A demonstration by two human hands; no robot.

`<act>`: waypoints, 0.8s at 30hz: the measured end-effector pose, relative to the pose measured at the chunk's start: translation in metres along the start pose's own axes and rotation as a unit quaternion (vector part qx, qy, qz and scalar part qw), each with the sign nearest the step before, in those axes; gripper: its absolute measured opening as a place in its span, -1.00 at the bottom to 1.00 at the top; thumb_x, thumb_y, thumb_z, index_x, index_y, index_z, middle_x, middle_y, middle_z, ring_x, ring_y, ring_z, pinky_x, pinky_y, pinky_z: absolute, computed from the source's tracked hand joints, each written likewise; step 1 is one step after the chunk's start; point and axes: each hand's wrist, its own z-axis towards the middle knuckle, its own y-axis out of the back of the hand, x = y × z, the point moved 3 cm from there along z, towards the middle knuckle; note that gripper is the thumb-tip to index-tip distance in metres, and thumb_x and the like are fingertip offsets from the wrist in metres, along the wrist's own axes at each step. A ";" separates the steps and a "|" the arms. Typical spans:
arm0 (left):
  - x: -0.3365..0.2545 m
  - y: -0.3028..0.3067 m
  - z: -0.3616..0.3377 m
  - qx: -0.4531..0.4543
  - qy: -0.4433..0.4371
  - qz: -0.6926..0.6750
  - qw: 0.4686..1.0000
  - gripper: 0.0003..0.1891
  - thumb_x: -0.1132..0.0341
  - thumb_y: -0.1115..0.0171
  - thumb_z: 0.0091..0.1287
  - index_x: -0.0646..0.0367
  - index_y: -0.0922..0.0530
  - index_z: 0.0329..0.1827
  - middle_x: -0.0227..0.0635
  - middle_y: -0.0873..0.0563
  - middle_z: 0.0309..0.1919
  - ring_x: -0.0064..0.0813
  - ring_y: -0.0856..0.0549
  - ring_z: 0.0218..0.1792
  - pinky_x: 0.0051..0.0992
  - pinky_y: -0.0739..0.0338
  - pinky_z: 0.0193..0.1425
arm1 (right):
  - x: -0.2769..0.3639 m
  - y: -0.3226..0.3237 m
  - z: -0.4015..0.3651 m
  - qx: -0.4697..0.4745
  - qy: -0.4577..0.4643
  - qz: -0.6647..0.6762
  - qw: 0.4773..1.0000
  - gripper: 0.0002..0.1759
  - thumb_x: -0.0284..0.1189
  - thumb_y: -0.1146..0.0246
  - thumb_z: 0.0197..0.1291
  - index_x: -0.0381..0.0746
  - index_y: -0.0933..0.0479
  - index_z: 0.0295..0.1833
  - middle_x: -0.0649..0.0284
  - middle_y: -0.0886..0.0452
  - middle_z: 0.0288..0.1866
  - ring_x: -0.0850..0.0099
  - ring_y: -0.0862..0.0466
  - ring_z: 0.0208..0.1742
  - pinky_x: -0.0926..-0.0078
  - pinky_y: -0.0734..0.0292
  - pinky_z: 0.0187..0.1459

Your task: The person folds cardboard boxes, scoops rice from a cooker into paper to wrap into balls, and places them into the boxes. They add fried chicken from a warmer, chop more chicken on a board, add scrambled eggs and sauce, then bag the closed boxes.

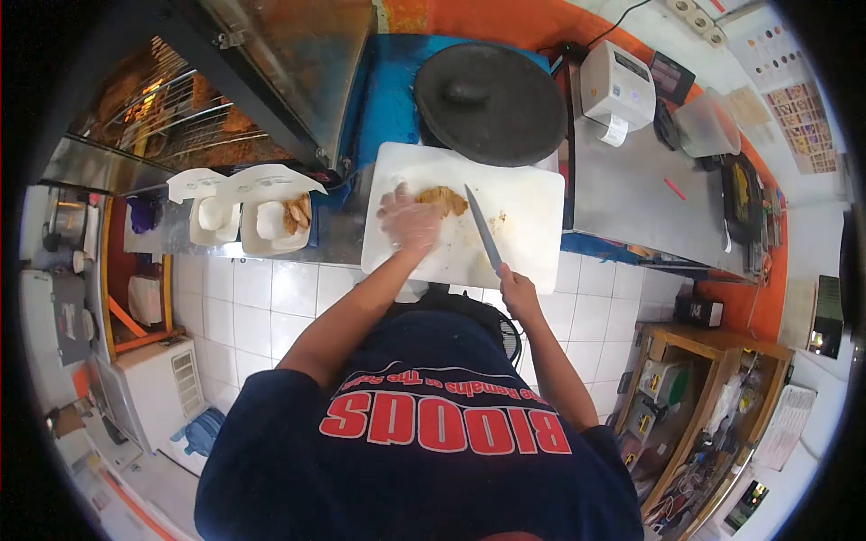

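Observation:
My left hand (410,224), in a clear plastic glove, rests over the white cutting board (532,185) with its fingers spread. Its thumb side touches a browned, sliced piece of fried meat (448,196), partly covered by the hand. In my right hand (519,293) is a long kitchen knife (484,233), held by the handle. The blade points away from me, just right of the meat, and its tip is near the meat's edge. Brown crumbs lie on the board right of the blade.
Two open takeout boxes (275,243) with white rice stand at left; one also holds sliced meat. Behind the board sits a large dark stone mortar (492,104). A glass display case (180,117) is at far left, and a label printer (618,86) at right.

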 end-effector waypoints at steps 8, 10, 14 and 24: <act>-0.069 -0.029 -0.013 0.078 0.149 0.064 0.984 -0.24 -0.12 -0.31 0.22 -0.09 -0.41 0.50 0.04 -0.04 0.66 0.20 0.04 0.65 0.25 0.05 0.59 | -0.015 0.027 -0.010 0.009 -0.045 0.042 0.998 -0.31 0.17 -0.05 0.51 -0.20 -0.47 -0.47 0.36 -0.39 -0.67 0.55 -0.35 -0.75 0.47 -0.23 -0.73; -0.062 -0.038 -0.015 0.053 0.114 0.098 0.987 -0.32 -0.11 -0.25 0.27 -0.15 -0.45 0.46 0.02 -0.03 0.67 0.24 0.05 0.64 0.32 0.02 0.55 | -0.016 0.027 -0.010 -0.005 -0.040 0.045 0.998 -0.31 0.17 -0.05 0.51 -0.20 -0.47 -0.47 0.36 -0.39 -0.66 0.55 -0.36 -0.76 0.47 -0.24 -0.74; -0.034 -0.041 -0.016 -0.038 0.054 0.146 0.987 -0.38 -0.16 -0.19 0.32 -0.17 -0.49 0.41 0.03 -0.29 0.56 0.17 -0.11 0.59 0.26 0.00 0.56 | -0.006 0.032 -0.007 -0.032 -0.021 -0.023 0.999 -0.26 0.14 -0.07 0.49 -0.39 -0.63 -0.34 -0.03 -0.67 -0.47 0.12 -0.68 -0.39 0.16 -0.53 -0.28; 0.008 -0.015 -0.006 -0.021 -0.159 0.018 0.987 -0.68 0.26 -0.36 0.10 0.01 -0.61 -0.05 -0.13 -0.61 0.05 0.00 -0.54 0.19 -0.03 -0.49 0.18 | 0.032 0.033 0.022 -0.196 0.208 -0.057 0.957 -0.77 -0.46 -0.39 0.18 -0.29 -0.70 -0.06 0.01 -0.67 -0.11 0.11 -0.65 -0.10 0.24 -0.58 -0.02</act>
